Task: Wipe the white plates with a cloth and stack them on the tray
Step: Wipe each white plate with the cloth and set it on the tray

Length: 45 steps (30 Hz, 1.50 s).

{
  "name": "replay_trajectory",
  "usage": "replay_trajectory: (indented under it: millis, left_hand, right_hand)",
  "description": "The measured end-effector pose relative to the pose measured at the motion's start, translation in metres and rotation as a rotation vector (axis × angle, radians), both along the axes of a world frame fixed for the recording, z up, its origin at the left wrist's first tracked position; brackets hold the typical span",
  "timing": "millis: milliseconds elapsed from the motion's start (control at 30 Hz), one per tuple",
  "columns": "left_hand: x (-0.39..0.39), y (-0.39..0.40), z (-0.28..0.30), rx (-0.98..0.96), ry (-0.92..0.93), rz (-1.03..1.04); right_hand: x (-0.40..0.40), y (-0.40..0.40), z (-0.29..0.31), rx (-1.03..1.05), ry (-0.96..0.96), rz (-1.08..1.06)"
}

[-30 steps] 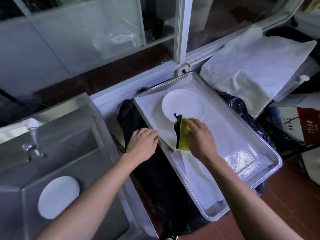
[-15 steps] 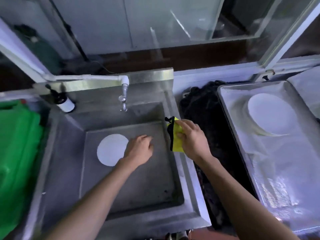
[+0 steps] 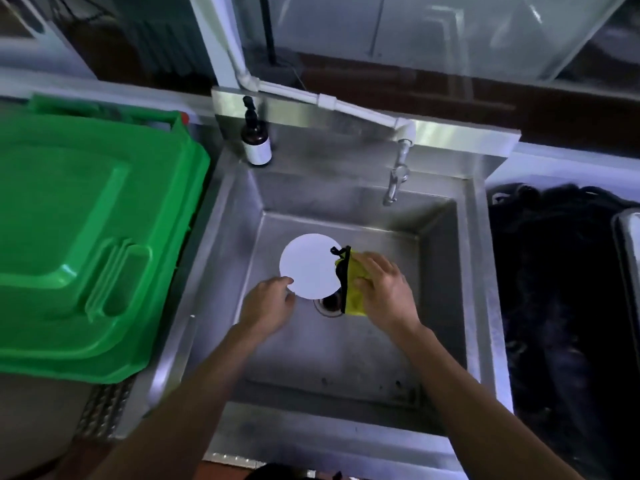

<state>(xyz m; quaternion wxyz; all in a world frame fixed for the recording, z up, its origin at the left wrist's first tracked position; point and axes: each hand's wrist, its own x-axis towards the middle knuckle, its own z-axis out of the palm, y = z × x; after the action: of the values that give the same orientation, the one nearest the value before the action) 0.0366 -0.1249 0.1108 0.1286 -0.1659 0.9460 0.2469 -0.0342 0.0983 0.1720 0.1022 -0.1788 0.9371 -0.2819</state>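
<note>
A white plate (image 3: 309, 265) lies flat on the bottom of the steel sink (image 3: 440, 282), partly over the drain. My left hand (image 3: 268, 304) reaches down at the plate's near-left edge, fingertips at its rim. My right hand (image 3: 384, 292) holds a yellow cloth with black trim (image 3: 349, 282) at the plate's right edge. Only a sliver of the tray (image 3: 628, 237) shows at the far right edge of the view.
A big green bin lid (image 3: 86, 237) lies left of the sink. A dark pump bottle (image 3: 255, 140) stands on the sink's back left corner, and a tap (image 3: 396, 174) hangs over the back. A black bag (image 3: 554, 289) fills the gap right of the sink.
My view has swung left from the tray to the sink. Both hands have gone down into the basin, the left to the plate's edge and the right, with the cloth, beside it.
</note>
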Motion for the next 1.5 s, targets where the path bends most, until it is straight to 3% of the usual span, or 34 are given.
replay_trajectory:
  millis: [733, 1067, 1267, 1500]
  left_hand:
    - [-0.075, -0.027, -0.189, 0.374, -0.186, 0.789]
    - [-0.083, -0.012, -0.212, 0.439, -0.196, 0.932]
    - [-0.082, -0.011, -0.217, 0.38, -0.156, 0.964]
    - [-0.071, -0.011, -0.216, 0.568, -0.203, 1.077]
  right_hand:
    - [-0.089, -0.047, -0.141, -0.107, -0.141, -0.012]
    - [-0.09, -0.031, -0.166, -0.094, -0.183, 0.011]
    - [-0.079, -0.026, -0.172, -0.08, -0.199, 0.004]
    - [-0.064, -0.021, -0.167, -0.065, -0.195, 0.001]
